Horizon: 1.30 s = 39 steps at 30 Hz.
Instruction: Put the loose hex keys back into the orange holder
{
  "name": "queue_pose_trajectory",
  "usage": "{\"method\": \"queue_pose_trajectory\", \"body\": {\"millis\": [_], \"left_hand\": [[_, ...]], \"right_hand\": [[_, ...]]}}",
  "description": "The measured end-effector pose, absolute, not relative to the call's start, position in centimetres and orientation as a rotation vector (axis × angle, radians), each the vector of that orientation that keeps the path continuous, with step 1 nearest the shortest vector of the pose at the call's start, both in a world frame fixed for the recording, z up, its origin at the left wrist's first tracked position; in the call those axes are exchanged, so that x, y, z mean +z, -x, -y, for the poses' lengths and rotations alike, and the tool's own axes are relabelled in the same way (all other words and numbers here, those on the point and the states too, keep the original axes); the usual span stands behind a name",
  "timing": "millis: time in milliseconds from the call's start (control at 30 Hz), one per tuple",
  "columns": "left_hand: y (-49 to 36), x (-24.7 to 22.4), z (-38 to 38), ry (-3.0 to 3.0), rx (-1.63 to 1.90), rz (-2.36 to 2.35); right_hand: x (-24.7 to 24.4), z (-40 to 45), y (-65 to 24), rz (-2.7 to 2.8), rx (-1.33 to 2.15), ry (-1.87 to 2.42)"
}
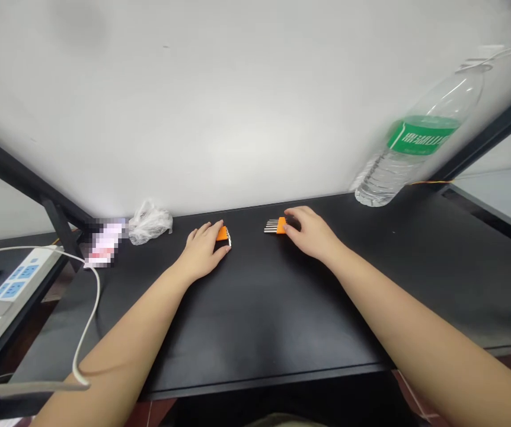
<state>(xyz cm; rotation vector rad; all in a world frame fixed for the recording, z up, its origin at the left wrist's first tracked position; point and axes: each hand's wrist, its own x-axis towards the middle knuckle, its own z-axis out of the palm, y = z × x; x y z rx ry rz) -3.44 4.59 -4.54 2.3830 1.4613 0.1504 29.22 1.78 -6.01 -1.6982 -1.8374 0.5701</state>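
1. Near the black tabletop's (246, 332) back edge, I see the right hand (311, 233) pinching the right end of the pronged orange piece (281, 225); I'd judge it light, stiff, slick along the prongs: hold the orange.
2. The left hand (203, 252) drapes over the partly hidden orange piece (222, 233); gripping, I can't tell.

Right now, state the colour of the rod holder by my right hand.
The rod holder is orange, clearest in the head view.

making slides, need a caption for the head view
On a black tabletop, the left hand partly covers an orange piece and the right hand touches an orange holder with metal rods.
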Motion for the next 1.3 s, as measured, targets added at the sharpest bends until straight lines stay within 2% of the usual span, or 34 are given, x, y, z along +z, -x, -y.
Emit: {"method": "queue_pose_trajectory", "body": {"millis": [233,400,600,833,967,1300], "left_hand": [[3.1,-3.5,-4.0,-2.346,0.306,-1.378],[2.2,-2.5,-2.8,-2.225,0.444,-1.281],[0.8,-1.7,-1.2,-2.139,0.552,-1.098],[0.2,-1.6,-0.6,-2.141,0.524,-1.028],[0.3,-1.4,-0.4,-2.052,0.539,-1.125],[-1.0,-1.2,1.1,-1.969,0.513,-1.118]], "right_hand": [[-7.2,-1.7,-29.2,2.104,0.499,1.683],[-5.5,-0.6,-27.7,2.069,0.420,1.628],[-2.6,2.1,-23.1,2.039,1.171,1.117],[-3.7,2.2,-22.5,1.855,1.407,1.083],[-4.1,2.3,-22.4,1.851,1.314,1.142],[-4.0,2.5,-21.7,2.167,0.808,1.376]]}}
